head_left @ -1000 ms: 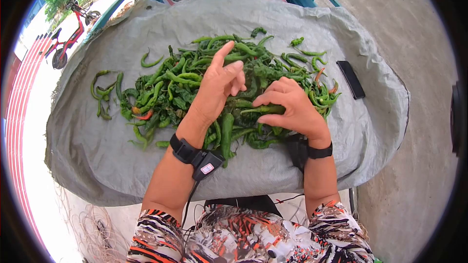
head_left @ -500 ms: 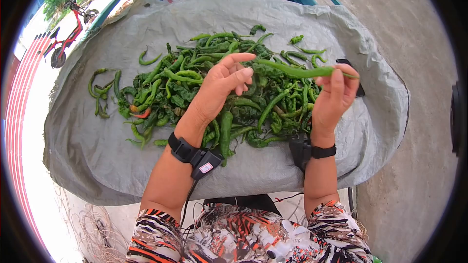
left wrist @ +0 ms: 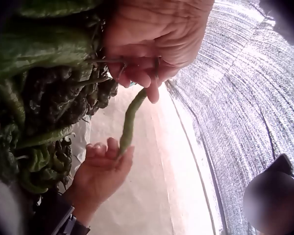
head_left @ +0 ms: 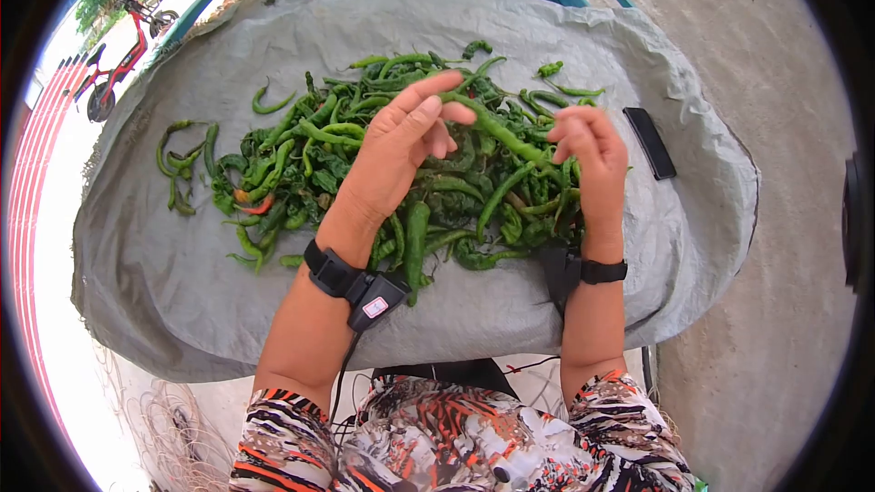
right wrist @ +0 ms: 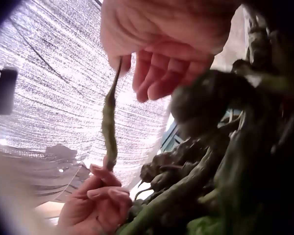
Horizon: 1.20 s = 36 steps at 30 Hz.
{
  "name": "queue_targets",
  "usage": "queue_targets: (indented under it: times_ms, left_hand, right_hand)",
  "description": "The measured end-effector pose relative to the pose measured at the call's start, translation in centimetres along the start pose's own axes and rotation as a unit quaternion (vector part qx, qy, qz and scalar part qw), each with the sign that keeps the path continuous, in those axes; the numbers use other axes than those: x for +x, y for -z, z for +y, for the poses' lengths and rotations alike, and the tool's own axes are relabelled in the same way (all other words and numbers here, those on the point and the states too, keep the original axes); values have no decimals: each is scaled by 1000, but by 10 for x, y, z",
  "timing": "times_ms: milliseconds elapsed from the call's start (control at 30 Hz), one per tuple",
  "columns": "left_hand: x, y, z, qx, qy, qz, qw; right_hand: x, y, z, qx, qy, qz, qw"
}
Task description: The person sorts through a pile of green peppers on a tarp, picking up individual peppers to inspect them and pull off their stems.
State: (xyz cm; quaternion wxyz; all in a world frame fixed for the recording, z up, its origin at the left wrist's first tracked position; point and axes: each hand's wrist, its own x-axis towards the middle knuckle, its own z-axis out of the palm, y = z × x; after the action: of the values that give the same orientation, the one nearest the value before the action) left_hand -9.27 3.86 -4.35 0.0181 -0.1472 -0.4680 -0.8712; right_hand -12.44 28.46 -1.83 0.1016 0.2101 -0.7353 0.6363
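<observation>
Green pepper (head_left: 503, 136) hangs above the heap (head_left: 447, 185) on the grey sheet (head_left: 164, 273), ends clamped in the left grip (head_left: 392, 146) and right grip (head_left: 594, 162), one picked out, many apparently left.

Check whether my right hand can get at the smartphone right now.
Probably yes: the smartphone lies uncovered on the gray sheet, just right of your right hand, with nothing between, though that hand's fingers pinch a green chili pepper.

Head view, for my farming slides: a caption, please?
Left hand and right hand hold a green pepper above more peppers on a sheet.
</observation>
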Motion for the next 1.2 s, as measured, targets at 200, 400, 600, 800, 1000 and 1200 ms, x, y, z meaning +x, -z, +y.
queue_targets:
  times_ms: [200, 400, 600, 800, 1000, 1200]
  left_hand:
    - [-4, -10, 4, 18, -24, 0, 1000]
    - [-3, -4, 3, 39, 26, -16, 999]
    - [-2, 2, -1, 11, 27, -20, 999]
    - [-1, 0, -1, 26, 42, -22, 999]
    - [-1, 0, -2, 33, 46, -20, 998]
    - [-2, -1, -2, 27, 40, -20, 999]
  right_hand:
    - [1, 3, -8, -296, 45, -201, 933]
    - [1, 6, 3, -381, 110, -217, 892]
    - [5, 9, 11, -94, 13, 56, 994]
    - [12, 3, 15, -220, 20, 224, 949]
    - [9, 13, 31, -309, 35, 36, 950]
    - [5, 1, 24, -420, 40, -106, 900]
